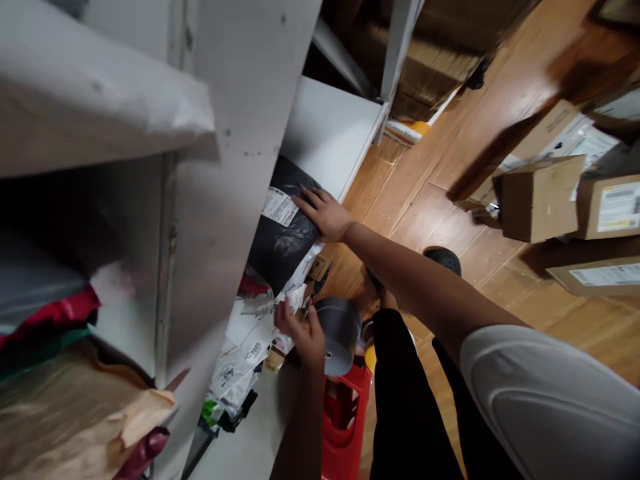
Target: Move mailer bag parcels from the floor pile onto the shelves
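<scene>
This is a parcel storeroom or mail-sorting room. White metal shelving (235,167) is packed with labelled poly mailer bags (283,230) and padded envelopes (75,407). Cardboard boxes (540,197) with printed shipping labels sit in a stack nearby, and more cartons (435,63) fill a lower rack above the wooden plank floor (435,193).

White metal shelving (235,133) fills the left side, its lower shelf (330,127) pale and flat. A brown wooden plank floor (440,173) runs right, carrying cardboard boxes (540,197) in dim indoor light.
</scene>
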Available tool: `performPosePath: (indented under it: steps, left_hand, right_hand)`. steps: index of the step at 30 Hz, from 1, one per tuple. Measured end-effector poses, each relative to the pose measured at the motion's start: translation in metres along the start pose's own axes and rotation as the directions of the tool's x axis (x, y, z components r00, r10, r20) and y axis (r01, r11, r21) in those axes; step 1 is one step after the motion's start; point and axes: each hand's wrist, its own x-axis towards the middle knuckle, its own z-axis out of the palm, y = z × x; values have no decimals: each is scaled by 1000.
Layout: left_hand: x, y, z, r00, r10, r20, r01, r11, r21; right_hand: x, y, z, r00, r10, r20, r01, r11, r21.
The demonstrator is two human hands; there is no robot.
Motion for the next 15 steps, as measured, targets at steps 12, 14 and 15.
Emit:
performPosePath:
  steps: [12, 14, 15]
  left_hand:
    - [-16, 66, 3, 997, -10, 71, 23, 983, -182]
    - [-7, 56, -2, 997, -67, 22, 70, 982, -178]
    - [-4, 51, -4, 996, -94, -5, 92, 982, -168]
  right_hand:
    - [-21, 23, -24, 789, 486, -375, -288, 833, 473]
    - [-55, 31, -24, 729, 600, -330, -375, 754, 539]
    - [-78, 34, -24, 711, 641, -290, -422, 718, 554]
